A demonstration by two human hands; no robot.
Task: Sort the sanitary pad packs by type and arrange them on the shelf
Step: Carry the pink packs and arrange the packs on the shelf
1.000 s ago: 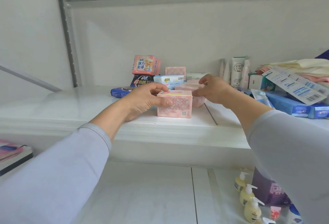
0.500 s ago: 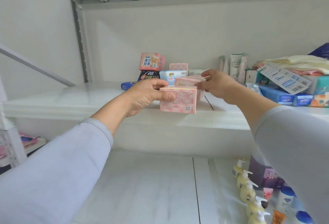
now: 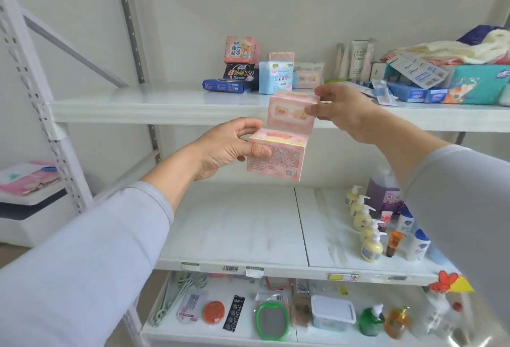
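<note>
Two pink cardboard pad boxes held before the white shelf's front edge (image 3: pixel 165 110), lower pink box (image 3: pixel 276 157) gripped by left hand (image 3: pixel 223 150), upper pink box (image 3: pixel 291 113) pinched by right hand (image 3: pixel 345 110).

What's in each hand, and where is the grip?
Left hand: pink pack, by its left end. Right hand: second pink pack, by its right edge.

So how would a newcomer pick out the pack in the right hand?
Start at the upper shelf. In front of its edge, the right hand pinches a pink pack. It sits above the left hand's pink pack and shows picture panels, not fine print.
</note>
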